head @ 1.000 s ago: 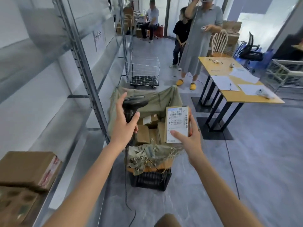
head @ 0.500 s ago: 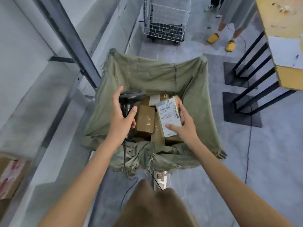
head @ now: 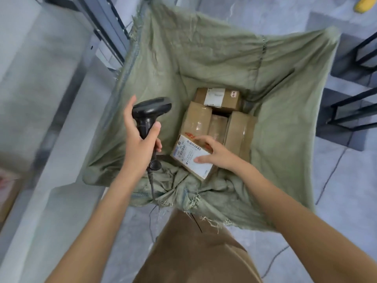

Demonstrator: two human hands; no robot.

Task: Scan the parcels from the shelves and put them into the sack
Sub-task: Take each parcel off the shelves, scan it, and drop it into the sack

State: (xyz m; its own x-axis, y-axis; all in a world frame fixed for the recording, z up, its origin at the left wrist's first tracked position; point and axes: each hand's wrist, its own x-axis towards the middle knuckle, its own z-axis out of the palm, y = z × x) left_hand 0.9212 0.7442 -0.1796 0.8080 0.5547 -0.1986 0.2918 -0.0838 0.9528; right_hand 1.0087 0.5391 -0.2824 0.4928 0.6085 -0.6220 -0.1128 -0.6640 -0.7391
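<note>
Nearest the camera: brown trouser leg [head: 195, 254], just short of the sack's frayed near rim. Green woven sack [head: 285, 103] as landmark, mouth spread wide, near rim bunched and folded.

Left hand [head: 140, 146] over the sack's left inner wall, fingers and thumb wrapped round the handle of a black barcode scanner [head: 150, 113]; scanner head pointing across toward the sack's middle. Scanner cable [head: 152, 186] trailing down over the near rim to the floor.

Right hand [head: 216, 153] inside the sack near its front rim, thumb lying on the white label, fingers curled over the far edge of a labelled parcel [head: 191, 158]. Parcel tilted, label up, low in the sack against the bunched rim and beside the other boxes; whether fully resting there, unclear.

Deeper in the sack: several brown taped cartons [head: 199, 121] packed side by side, one at the back with a white label [head: 214, 97].

Left of the sack: grey metal shelf upright [head: 106, 31]. Right of the sack: black table legs [head: 355, 107].
</note>
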